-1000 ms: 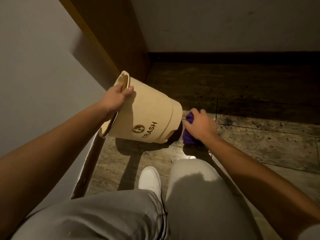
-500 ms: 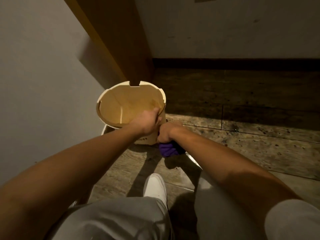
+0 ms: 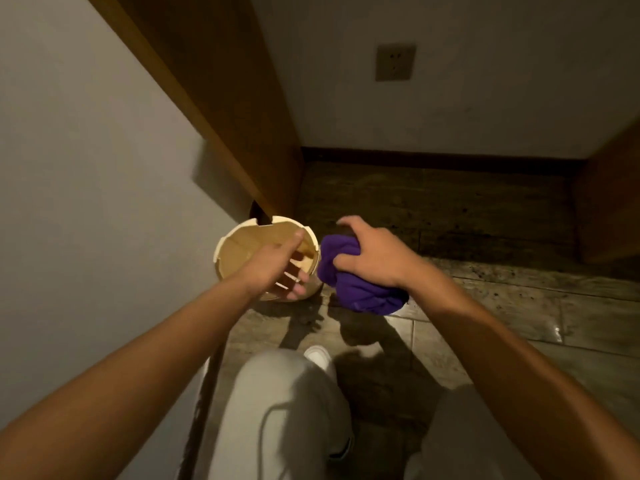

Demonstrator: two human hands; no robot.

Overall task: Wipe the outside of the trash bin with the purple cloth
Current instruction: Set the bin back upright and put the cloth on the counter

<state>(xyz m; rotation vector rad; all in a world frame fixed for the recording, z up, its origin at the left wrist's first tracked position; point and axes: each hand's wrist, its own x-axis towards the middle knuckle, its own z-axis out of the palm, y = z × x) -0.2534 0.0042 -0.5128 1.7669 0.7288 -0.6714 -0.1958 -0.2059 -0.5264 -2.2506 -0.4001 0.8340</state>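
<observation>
Head view: the trash bin is being stood upright on the floor by the wall, its mouth facing up. The left hand is being held over its near rim, grip spread apart, not clamped. The purple cloth is being held bunched in the right hand, just beside the bin's outer side. How much wiping is left cannot be told.

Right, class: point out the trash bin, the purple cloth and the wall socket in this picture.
trash bin [image 3: 228,241]: head view, on the bare left rim.
purple cloth [image 3: 360,295]: head view, on the bunched fold below the hand.
wall socket [image 3: 395,63]: head view, on the plate's middle.
</observation>
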